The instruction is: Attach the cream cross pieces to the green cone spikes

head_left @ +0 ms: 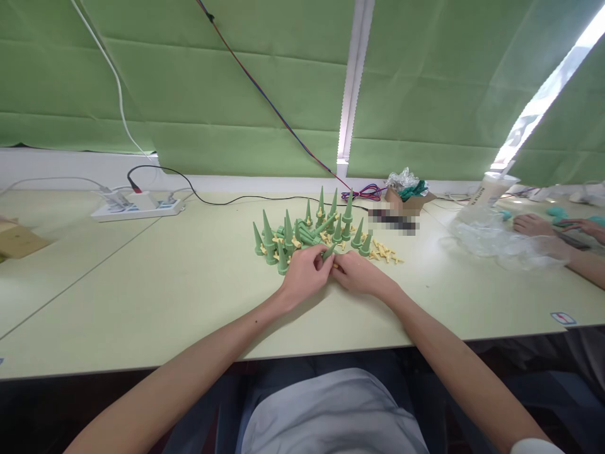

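Observation:
In the head view, my left hand (307,271) is closed around a green plant watering spike (329,252), its pointed tip showing above the fingers. My right hand (359,271) meets it fingertip to fingertip, pinching a small yellow valve piece (336,265) against the spike; most of that piece is hidden. Just beyond both hands, several green spikes (267,234) stand upright, some with yellow pieces fitted at their sides. More green spikes (309,233) lie in a heap among them. Loose yellow valve pieces (385,252) are scattered right of the group.
On the left, a white power strip (137,208) holds plugs, and a black cable runs from it across the table. At right are a plastic cup (491,189), a crumpled clear bag (496,239) and another person's hands (534,224). A cardboard box (411,205) stands behind.

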Motion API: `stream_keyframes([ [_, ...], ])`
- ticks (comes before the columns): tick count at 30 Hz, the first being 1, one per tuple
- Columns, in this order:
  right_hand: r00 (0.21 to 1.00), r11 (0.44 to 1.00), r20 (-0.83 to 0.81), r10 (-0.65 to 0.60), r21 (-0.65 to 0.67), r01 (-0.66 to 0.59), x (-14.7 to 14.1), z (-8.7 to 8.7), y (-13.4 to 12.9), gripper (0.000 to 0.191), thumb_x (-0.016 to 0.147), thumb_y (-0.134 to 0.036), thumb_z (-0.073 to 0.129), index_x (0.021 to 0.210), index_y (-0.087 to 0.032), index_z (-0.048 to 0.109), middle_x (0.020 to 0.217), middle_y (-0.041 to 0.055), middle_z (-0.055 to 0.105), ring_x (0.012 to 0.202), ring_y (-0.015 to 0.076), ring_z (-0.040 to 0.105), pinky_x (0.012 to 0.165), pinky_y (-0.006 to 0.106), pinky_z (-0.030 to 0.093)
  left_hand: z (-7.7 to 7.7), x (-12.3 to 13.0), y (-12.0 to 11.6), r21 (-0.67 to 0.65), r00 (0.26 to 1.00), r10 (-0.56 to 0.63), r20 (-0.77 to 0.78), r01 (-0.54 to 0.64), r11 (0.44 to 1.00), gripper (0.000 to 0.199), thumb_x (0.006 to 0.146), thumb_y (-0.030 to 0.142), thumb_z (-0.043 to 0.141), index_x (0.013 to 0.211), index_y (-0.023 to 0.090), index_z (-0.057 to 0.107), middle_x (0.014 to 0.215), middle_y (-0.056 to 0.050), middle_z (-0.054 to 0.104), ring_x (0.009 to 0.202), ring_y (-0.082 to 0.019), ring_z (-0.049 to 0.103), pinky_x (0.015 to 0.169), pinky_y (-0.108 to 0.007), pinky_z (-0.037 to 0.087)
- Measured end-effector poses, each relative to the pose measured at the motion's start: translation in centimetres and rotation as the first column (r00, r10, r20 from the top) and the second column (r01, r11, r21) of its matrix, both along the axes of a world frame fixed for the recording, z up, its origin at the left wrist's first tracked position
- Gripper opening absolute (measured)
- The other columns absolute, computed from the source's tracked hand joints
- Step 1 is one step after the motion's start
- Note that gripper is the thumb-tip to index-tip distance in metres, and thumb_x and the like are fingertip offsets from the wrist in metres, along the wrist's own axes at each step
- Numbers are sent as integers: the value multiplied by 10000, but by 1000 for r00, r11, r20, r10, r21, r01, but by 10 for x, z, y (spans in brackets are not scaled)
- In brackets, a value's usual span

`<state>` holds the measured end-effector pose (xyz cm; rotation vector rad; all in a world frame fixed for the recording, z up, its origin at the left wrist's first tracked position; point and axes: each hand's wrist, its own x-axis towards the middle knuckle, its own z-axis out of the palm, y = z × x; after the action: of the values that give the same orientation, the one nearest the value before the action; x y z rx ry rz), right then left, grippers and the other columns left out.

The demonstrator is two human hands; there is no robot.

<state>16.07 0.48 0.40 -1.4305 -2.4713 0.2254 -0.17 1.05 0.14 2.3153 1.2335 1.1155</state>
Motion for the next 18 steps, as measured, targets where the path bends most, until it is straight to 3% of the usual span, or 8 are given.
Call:
stream_keyframes([
  [18, 993, 1000, 112, 26, 9, -27, 1, 0, 2, 365, 1010, -224, 331, 752, -155, 580, 728, 54, 630, 625, 142, 521, 594, 276, 272, -1, 0, 1, 3, 999, 7, 33, -7, 1000, 288, 882, 316, 497, 632, 186, 439, 534, 40, 457, 505, -106, 383, 539, -264, 308],
])
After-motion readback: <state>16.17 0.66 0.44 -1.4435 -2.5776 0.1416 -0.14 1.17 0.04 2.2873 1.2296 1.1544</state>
